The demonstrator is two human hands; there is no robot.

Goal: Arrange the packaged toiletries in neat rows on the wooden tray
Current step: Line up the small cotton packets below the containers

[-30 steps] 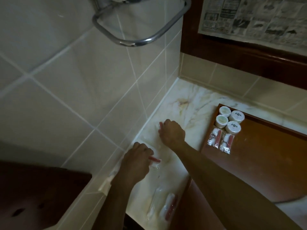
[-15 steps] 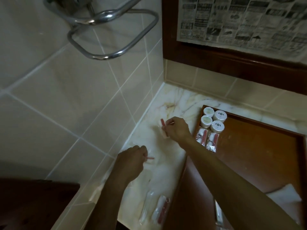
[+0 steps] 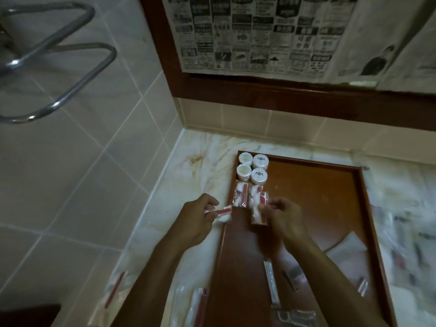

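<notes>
Two packets are in the hands at once. The left hand [image 3: 197,217] pinches a clear packet [image 3: 220,212] with a red strip and white cotton, held just over the tray's left rim, its long axis running from 9 to 3 o'clock. The right hand [image 3: 282,219] pinches a second packet [image 3: 257,214] of the same kind over the wooden tray [image 3: 330,208], its long axis running from 12 to 6 o'clock.

On the tray, four white jars [image 3: 253,169] stand as a square block in the far left corner. Directly at 6 o'clock from the jars lie two placed packets [image 3: 250,195], side by side, both lengthwise from 12 to 6.

The move ahead likely turns on this: the free spot in the row sits at 6 o'clock from the two placed packets, right under the right hand's packet, which already lines up with them. The right hand is nearer and need only lower. The left hand's packet lies crosswise, at 9 o'clock from that spot, so it would need a quarter turn first.

More packets [image 3: 198,305] wait on the marble table [image 3: 205,149] at 6 o'clock from the left hand, beside the tray's left rim.
</notes>
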